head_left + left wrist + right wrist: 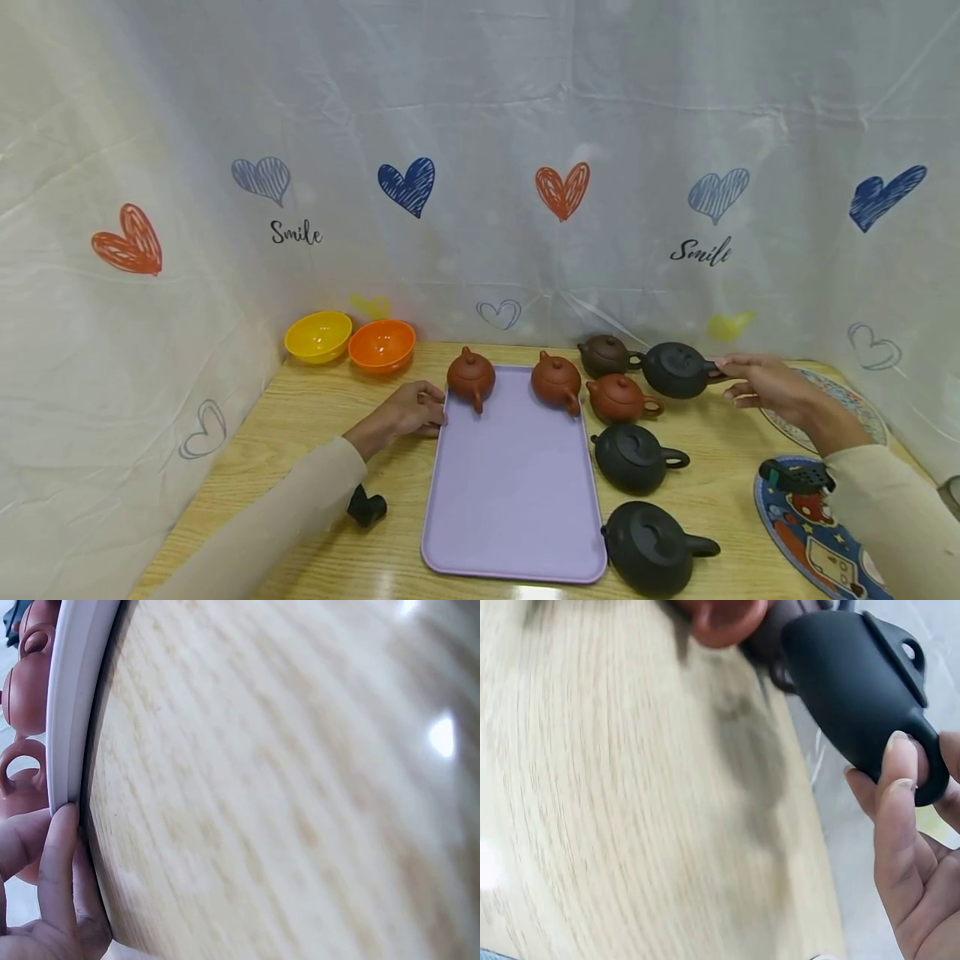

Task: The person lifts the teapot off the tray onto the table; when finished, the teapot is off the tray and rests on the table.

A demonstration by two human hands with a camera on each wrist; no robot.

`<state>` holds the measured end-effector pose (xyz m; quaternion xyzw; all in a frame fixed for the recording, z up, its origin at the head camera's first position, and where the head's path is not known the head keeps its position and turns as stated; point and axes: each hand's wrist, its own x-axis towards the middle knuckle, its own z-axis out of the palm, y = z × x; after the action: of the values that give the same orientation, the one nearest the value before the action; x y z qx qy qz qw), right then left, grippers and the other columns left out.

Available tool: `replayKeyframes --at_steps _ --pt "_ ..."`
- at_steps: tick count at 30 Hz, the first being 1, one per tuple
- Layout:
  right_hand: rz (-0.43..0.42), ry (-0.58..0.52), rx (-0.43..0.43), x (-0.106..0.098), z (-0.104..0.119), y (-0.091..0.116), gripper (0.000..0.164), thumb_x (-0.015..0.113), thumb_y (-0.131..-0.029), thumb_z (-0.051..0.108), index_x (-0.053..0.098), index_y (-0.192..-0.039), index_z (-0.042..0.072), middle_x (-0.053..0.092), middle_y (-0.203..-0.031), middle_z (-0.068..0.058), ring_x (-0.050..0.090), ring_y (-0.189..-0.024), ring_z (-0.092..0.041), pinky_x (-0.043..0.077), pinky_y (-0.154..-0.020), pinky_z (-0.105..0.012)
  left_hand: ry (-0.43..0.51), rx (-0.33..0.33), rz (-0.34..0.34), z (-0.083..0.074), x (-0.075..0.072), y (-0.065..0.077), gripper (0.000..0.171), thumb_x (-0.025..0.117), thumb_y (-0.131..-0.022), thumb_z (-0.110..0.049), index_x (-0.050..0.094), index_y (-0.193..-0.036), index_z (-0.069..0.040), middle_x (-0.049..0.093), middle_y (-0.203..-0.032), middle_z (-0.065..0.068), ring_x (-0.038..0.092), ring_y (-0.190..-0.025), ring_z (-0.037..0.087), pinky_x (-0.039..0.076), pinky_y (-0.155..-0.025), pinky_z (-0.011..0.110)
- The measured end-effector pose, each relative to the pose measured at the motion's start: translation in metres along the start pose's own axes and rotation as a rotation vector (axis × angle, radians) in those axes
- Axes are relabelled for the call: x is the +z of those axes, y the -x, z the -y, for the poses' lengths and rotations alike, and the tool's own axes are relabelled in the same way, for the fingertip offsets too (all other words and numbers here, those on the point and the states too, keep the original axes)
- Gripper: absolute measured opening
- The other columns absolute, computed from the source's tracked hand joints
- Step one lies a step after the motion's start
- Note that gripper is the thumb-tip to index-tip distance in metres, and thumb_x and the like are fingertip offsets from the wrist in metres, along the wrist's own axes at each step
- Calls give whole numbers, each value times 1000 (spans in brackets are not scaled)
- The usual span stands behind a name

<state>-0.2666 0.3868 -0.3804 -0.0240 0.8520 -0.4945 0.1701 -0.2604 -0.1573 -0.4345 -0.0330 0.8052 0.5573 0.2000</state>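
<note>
My right hand [768,387] grips the loop handle of a black teapot [675,370] at the back right. In the right wrist view, the lidded black teapot [855,682] is held off the table with its shadow below, and fingers [897,832] pass through the handle. My left hand [408,408] holds the left rim of a lilac tray [517,483] near its back corner; fingertips pinch the tray rim [69,735] in the left wrist view. On the tray's back end stand two reddish-brown teapots, one at the left corner [471,377] and one at the right [556,382].
Right of the tray stand a dark brown teapot [604,356], a reddish teapot [619,399] and two black teapots [636,458]. Yellow [318,337] and orange bowls [382,346] sit back left. Round mats [806,521] lie at the right. A curtain [480,125] hangs behind.
</note>
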Motion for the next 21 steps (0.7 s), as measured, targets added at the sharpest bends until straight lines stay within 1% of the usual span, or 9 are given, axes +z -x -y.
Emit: replayKeyframes --at_steps 3,5,7,9,11,13,15,18,21 --pt "23 -13 24 -1 -6 -2 51 40 -109 34 42 -143 -3 60 -107 11 65 -83 -13 60 -75 -31 2 1 -4 0 0 0 36 69 -89 1 54 -122 3 62 -103 15 65 -83 19 62 -76 33" --pt "40 -29 28 -2 -10 -3 42 41 -109 33 48 -137 2 61 -107 8 66 -82 -13 60 -74 -31 -1 4 -4 0 0 -1 36 69 -89 2 54 -121 3 62 -102 15 65 -82 19 63 -76 33" --pt "50 -35 28 -2 -12 -4 39 42 -109 32 50 -134 4 61 -108 5 66 -81 -14 59 -74 -31 1 2 -6 1 1 -1 36 69 -88 2 54 -121 3 62 -101 15 65 -81 19 63 -75 33" --pt "58 -25 24 -1 -14 -6 43 41 -109 31 47 -138 -1 59 -110 3 66 -81 -14 59 -74 -31 -1 1 -10 1 1 -2 36 70 -88 2 54 -121 3 62 -101 15 65 -80 19 62 -75 32" --pt "62 -9 26 1 -15 -8 52 40 -109 31 38 -143 -8 57 -113 1 65 -82 -14 59 -74 -32 -5 0 -13 1 1 -2 36 70 -88 2 55 -121 2 62 -101 14 65 -80 18 62 -74 32" --pt "61 -1 45 3 -18 -11 58 40 -109 34 33 -147 -11 56 -116 -1 65 -82 -14 59 -75 -32 -2 -2 -17 1 1 -2 37 70 -88 2 55 -121 2 62 -100 14 65 -80 18 62 -74 32" --pt "63 1 64 4 -21 -14 61 40 -109 35 30 -148 -11 54 -118 -3 64 -83 -14 59 -74 -32 -5 1 -14 1 1 -1 37 70 -88 2 55 -121 2 62 -101 14 65 -80 18 63 -75 32" --pt "57 -7 86 5 -25 -17 63 40 -109 37 30 -149 -10 54 -120 -5 64 -83 -13 59 -74 -32 -6 3 -12 1 1 0 36 70 -88 2 54 -121 2 62 -101 15 65 -80 19 63 -75 33" --pt "58 -9 91 4 -29 -20 63 39 -109 37 28 -150 -10 54 -119 -7 64 -83 -13 59 -73 -32 -6 3 -12 0 1 0 36 70 -89 2 54 -122 2 61 -101 15 64 -80 19 63 -75 33"
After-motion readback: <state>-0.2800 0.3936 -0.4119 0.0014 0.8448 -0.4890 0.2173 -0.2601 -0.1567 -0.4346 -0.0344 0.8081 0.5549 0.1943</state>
